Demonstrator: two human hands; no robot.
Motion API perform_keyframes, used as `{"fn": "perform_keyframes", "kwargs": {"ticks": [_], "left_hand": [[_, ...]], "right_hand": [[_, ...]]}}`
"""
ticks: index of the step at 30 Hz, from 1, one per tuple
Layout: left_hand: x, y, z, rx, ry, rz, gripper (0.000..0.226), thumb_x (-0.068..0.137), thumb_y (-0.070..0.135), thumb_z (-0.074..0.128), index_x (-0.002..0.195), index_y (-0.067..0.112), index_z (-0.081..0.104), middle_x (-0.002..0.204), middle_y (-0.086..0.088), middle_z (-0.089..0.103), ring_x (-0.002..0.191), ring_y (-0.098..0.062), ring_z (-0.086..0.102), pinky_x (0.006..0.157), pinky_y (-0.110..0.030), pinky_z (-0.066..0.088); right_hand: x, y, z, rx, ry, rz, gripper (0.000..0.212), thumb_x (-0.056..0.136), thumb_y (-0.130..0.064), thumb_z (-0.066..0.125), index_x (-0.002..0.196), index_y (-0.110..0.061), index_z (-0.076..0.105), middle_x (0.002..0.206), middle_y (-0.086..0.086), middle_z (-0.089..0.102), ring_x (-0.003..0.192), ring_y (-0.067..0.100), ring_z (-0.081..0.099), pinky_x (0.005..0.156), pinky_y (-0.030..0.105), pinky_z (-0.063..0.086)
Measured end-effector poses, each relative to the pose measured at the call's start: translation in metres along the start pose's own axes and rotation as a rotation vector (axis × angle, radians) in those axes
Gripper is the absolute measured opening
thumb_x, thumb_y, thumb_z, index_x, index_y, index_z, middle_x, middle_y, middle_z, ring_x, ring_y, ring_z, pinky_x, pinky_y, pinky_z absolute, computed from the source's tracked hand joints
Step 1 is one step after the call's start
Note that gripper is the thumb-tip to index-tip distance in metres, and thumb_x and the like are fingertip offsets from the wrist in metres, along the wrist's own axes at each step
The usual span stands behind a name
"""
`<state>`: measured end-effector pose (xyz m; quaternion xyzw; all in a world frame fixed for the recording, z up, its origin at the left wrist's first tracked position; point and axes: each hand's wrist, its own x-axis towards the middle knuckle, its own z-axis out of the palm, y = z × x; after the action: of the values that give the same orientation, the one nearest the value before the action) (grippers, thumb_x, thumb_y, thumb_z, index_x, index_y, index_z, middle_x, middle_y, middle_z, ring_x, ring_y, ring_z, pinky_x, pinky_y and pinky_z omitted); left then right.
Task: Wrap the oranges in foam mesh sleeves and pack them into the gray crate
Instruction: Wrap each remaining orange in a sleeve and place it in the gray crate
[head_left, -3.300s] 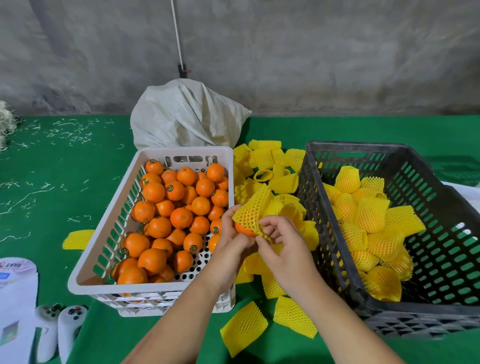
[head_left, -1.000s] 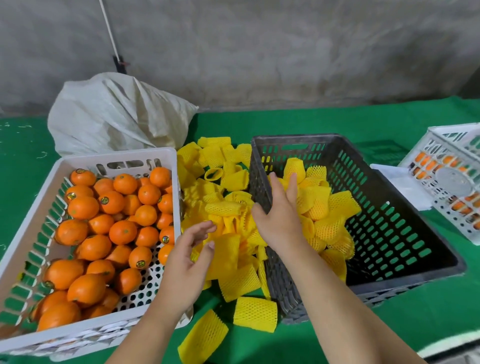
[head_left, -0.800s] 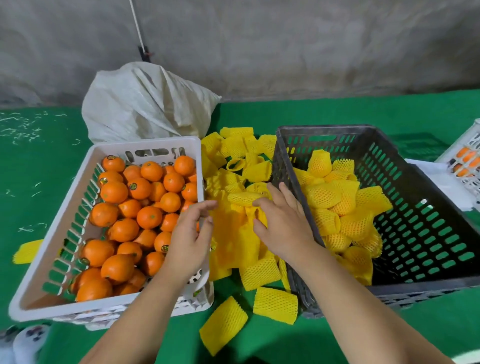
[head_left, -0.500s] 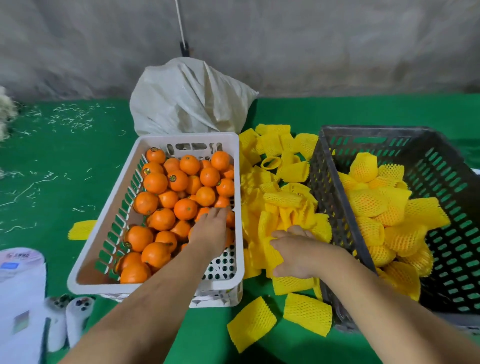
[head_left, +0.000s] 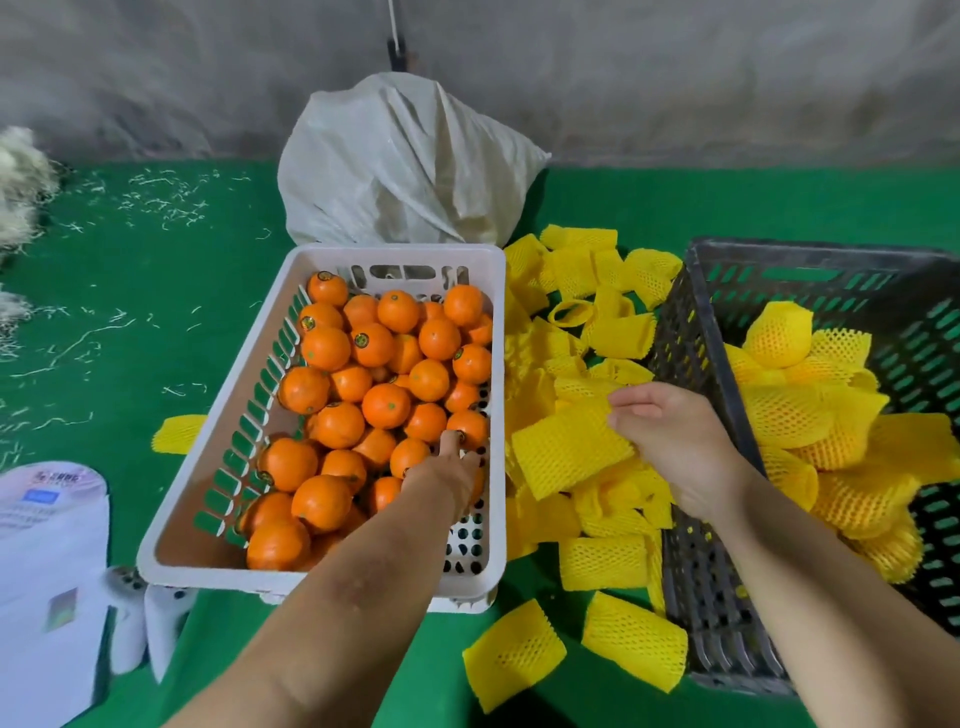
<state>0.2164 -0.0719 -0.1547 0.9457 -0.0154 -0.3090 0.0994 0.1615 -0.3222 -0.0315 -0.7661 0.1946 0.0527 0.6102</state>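
Note:
A white crate (head_left: 395, 252) holds many bare oranges (head_left: 387, 405). My left hand (head_left: 447, 470) reaches into its near right corner, fingers curled down over an orange (head_left: 476, 491) that is mostly hidden under the palm. My right hand (head_left: 685, 441) pinches a yellow foam mesh sleeve (head_left: 566, 452) between thumb and fingers, lifted just above the pile of loose sleeves (head_left: 597, 291) between the crates. The gray crate (head_left: 675, 322) on the right holds several sleeve-wrapped oranges (head_left: 779, 338).
A white sack (head_left: 410, 166) stands behind the white crate. Loose sleeves lie on the green cloth at the front (head_left: 511, 654) and left (head_left: 179, 434). White paper (head_left: 47, 545) and white controllers (head_left: 150, 613) sit at the lower left. Straw fibres (head_left: 15, 171) lie far left.
My right hand left the gray crate, came back to the pile and lifted one sleeve. My left hand moved into the white crate and closed over an orange.

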Motion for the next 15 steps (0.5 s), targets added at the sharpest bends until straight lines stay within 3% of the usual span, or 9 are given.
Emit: {"fn": "perform_keyframes", "kwargs": {"ticks": [2,4,6,8,11,13,15], "left_hand": [[-0.005,0.000,-0.001,-0.049,-0.015,0.020,0.079,0.099,-0.003,0.061,0.165,0.009,0.020,0.166,-0.018,0.016,0.145,-0.051,0.029,0.110,-0.049,0.047],[-0.004,-0.003,-0.002,-0.055,0.012,0.013,0.088,0.099,0.011,0.068,0.167,0.017,0.012,0.169,-0.012,0.019,0.147,-0.040,0.038,0.107,-0.045,0.049],[-0.017,0.004,-0.015,-0.073,0.048,0.010,0.077,0.102,0.028,0.067,0.164,0.025,0.021,0.164,-0.008,0.035,0.141,-0.031,0.049,0.106,-0.044,0.053],[-0.029,0.006,-0.027,-0.054,0.122,0.097,0.056,0.102,0.033,0.067,0.149,0.026,0.038,0.150,-0.009,0.048,0.116,-0.027,0.064,0.087,-0.041,0.062],[-0.048,-0.002,-0.048,-0.177,0.472,0.126,0.063,0.092,0.037,0.078,0.139,0.025,0.038,0.133,0.000,0.047,0.104,-0.027,0.064,0.080,-0.045,0.060],[-0.068,-0.008,-0.054,-0.438,0.621,0.127,0.072,0.091,0.043,0.079,0.149,0.025,0.038,0.138,0.001,0.044,0.113,-0.020,0.058,0.085,-0.028,0.056],[-0.090,0.000,-0.057,-0.617,0.765,0.195,0.078,0.091,0.050,0.077,0.155,0.027,0.039,0.140,0.003,0.040,0.107,0.002,0.047,0.079,-0.002,0.043]], "right_hand": [[0.005,0.002,0.002,0.073,-0.014,0.047,0.026,0.094,-0.012,0.068,0.103,-0.035,0.072,0.110,-0.007,0.071,0.096,0.009,0.066,0.068,0.027,0.052],[0.008,0.003,0.003,0.181,-0.039,0.090,0.032,0.095,-0.007,0.064,0.109,-0.034,0.071,0.116,-0.002,0.069,0.104,0.016,0.067,0.068,0.035,0.062],[0.010,0.004,0.003,0.243,-0.058,0.091,0.036,0.094,-0.002,0.063,0.114,-0.031,0.069,0.122,0.007,0.067,0.112,0.023,0.066,0.083,0.045,0.063],[0.010,0.004,0.003,0.256,-0.065,0.075,0.038,0.094,0.000,0.064,0.117,-0.031,0.067,0.130,0.009,0.065,0.116,0.026,0.066,0.097,0.051,0.057],[0.009,0.002,0.003,0.290,-0.065,0.077,0.049,0.091,0.001,0.070,0.128,-0.030,0.062,0.131,0.007,0.064,0.111,0.022,0.069,0.087,0.036,0.060],[0.008,0.000,0.005,0.283,-0.077,0.100,0.053,0.091,-0.002,0.073,0.138,-0.023,0.059,0.132,0.008,0.064,0.114,0.024,0.067,0.093,0.038,0.057],[0.006,-0.001,0.006,0.303,-0.080,0.106,0.050,0.092,-0.005,0.073,0.140,-0.013,0.059,0.131,0.009,0.066,0.116,0.027,0.067,0.105,0.050,0.051]]}}
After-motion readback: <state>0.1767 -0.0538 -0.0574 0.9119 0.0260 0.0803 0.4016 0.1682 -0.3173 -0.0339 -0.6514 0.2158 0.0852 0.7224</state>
